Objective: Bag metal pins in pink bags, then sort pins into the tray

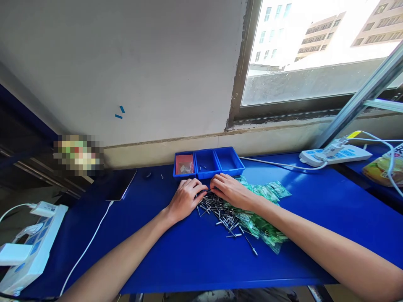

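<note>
A heap of metal pop rivets (222, 212) lies on the blue table, loose and pointing every way. At its far left edge is my left hand (186, 198), with fingers curled and thumb drawn in toward the fingertips. My right hand (231, 191) reaches over the top of the heap, its fingers bent down and its fingertips close to those of the left. Whatever either hand grips is too small or hidden to make out. Small green-printed plastic packets (266, 224) are piled to the right of the rivets, partly under my right forearm.
Just beyond my hands stands a blue three-compartment tray (231, 161); a reddish packet (184, 164) is in its left part, a few small pieces in the middle. A phone (122, 185) on a white cable lies left. Power strips (343, 154) sit on both sides.
</note>
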Available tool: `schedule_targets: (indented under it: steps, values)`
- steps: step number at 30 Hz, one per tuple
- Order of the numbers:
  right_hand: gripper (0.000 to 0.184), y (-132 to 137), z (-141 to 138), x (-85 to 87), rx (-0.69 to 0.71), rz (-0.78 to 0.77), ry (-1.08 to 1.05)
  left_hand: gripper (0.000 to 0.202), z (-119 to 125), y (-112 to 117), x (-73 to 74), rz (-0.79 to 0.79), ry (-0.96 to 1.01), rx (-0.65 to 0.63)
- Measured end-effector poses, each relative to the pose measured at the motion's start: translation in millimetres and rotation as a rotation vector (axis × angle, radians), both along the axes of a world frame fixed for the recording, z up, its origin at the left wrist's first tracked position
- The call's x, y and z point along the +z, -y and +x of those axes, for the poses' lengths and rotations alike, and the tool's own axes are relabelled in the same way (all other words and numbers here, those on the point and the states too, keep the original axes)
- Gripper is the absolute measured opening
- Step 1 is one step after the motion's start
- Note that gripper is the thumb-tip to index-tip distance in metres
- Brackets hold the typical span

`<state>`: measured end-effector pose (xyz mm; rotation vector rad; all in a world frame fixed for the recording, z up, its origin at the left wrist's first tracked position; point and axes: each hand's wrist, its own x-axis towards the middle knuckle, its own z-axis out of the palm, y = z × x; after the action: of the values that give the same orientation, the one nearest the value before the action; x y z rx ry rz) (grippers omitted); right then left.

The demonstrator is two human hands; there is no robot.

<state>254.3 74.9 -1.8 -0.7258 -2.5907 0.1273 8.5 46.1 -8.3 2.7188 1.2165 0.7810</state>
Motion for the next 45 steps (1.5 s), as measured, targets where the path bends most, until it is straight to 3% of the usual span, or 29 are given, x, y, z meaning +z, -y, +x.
schedule_targets:
  steps: [12, 21, 32, 45]
  values:
    - [0.021, 4.7, -2.1, 1.0, 0.036, 0.036, 0.027, 0.020, 0.4, 1.8, 1.4, 0.050, 0.014, -0.048]
    - [0.016, 3.7, -0.6, 0.6, 0.055, -0.021, -0.005, 0.013, 1.1, 3.1, 2.6, 0.082, 0.022, -0.046]
    - [0.024, 3.2, -0.9, -0.2, -0.015, -0.004, -0.068, 0.016, 1.9, 2.2, 3.6, 0.090, 0.104, 0.062]
    - [0.017, 2.4, 1.8, -4.6, -0.099, -0.015, -0.134, 0.016, 0.2, -0.1, 0.9, 0.088, 0.109, 0.069]
